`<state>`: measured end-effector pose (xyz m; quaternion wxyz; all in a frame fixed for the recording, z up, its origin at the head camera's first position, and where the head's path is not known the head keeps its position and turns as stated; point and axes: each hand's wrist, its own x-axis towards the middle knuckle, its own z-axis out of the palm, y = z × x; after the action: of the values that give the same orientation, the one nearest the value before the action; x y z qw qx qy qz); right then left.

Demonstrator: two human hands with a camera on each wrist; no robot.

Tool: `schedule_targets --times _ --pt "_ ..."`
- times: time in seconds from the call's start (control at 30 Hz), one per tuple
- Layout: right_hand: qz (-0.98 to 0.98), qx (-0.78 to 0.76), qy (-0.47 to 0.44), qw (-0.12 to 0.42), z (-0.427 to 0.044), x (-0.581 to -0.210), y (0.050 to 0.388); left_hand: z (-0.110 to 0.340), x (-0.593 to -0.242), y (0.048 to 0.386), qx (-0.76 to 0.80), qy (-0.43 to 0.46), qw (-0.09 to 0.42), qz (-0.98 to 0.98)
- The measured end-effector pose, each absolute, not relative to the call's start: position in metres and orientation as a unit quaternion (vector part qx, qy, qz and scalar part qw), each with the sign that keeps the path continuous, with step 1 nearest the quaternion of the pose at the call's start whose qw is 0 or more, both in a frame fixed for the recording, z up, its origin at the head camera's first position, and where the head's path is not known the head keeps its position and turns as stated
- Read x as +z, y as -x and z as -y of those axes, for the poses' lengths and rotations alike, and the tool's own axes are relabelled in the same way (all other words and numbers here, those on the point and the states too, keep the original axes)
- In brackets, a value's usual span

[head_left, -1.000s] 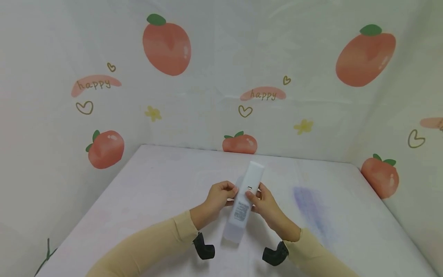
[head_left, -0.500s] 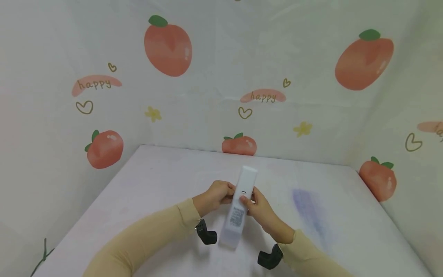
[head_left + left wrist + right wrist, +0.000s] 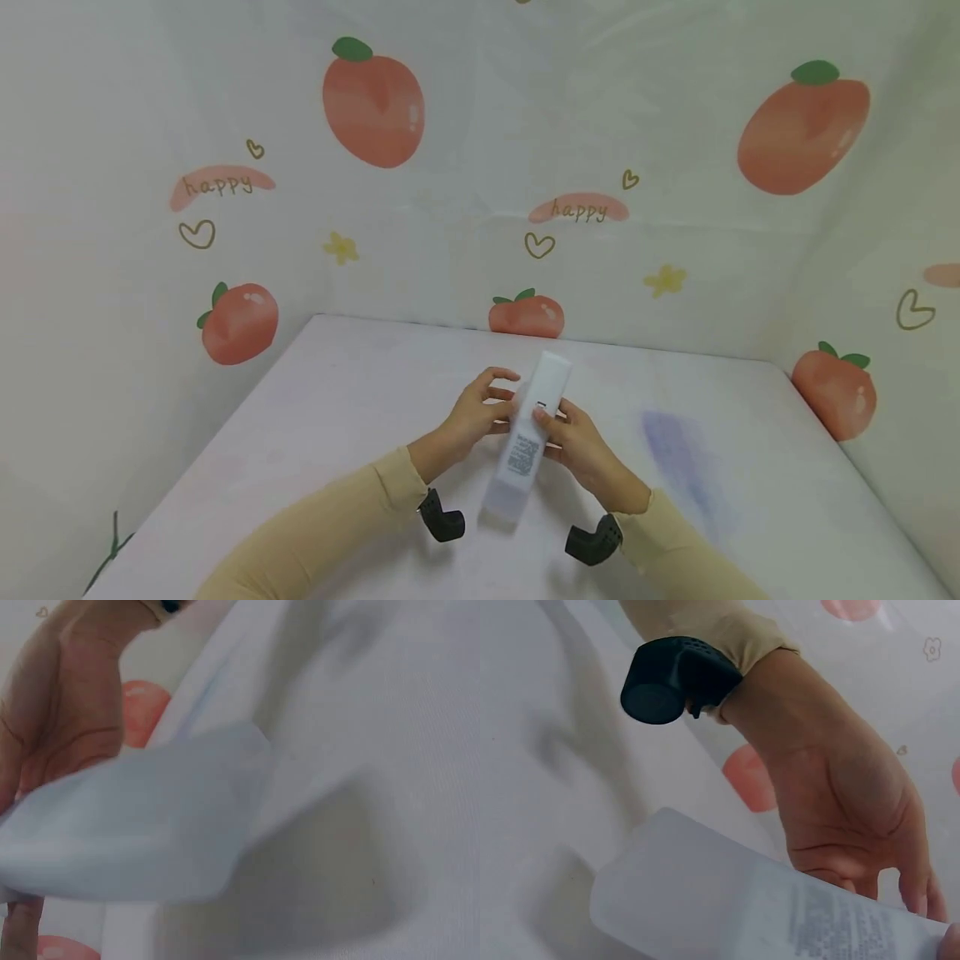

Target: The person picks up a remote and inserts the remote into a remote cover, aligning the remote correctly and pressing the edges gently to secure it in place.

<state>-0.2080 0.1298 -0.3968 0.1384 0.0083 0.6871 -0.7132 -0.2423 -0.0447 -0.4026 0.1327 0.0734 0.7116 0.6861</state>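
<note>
A slim white bottle (image 3: 517,475) with small printed text on its side stands tilted over the table, its top leaning away and to the right in the head view. My right hand (image 3: 588,454) grips its right side, thumb across the face and fingers behind. My left hand (image 3: 468,421) is at the bottle's left side, fingers spread and loosely bent; whether they touch it is unclear. The left wrist view shows the bottle's broad blank side (image 3: 142,817) with the right hand behind. In the right wrist view, the printed lettering (image 3: 840,930) faces the camera.
A white cloth-covered table (image 3: 360,375) lies beneath the hands, with a purple smudge (image 3: 682,458) to the right. Behind it hangs a white backdrop with printed peaches (image 3: 375,112). Black wrist cameras (image 3: 442,518) sit on both forearms.
My left hand's fingers have come away from their pinch at the bottle and spread. The bottle went slightly left, then back right, staying in my right hand.
</note>
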Motion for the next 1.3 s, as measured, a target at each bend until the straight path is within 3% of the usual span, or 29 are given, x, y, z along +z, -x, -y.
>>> schedule_targets --times 0.43,0.87,1.1,1.3 --pt "-0.705 -0.692 0.014 0.157 -0.137 -0.394 0.209 0.045 -0.406 0.24 0.58 -0.16 0.156 -0.783" --pt "-0.673 -0.723 -0.018 0.157 -0.143 -0.397 0.208 0.045 -0.407 0.24 0.635 -0.098 0.139 -0.753" --pt "-0.633 -0.752 0.002 0.185 -0.152 -0.405 0.207 0.046 -0.405 0.242 0.676 -0.08 0.147 -0.717" --pt "-0.6 -0.786 -0.037 0.146 -0.14 -0.408 0.206 0.042 -0.406 0.243 0.679 -0.075 0.139 -0.717"
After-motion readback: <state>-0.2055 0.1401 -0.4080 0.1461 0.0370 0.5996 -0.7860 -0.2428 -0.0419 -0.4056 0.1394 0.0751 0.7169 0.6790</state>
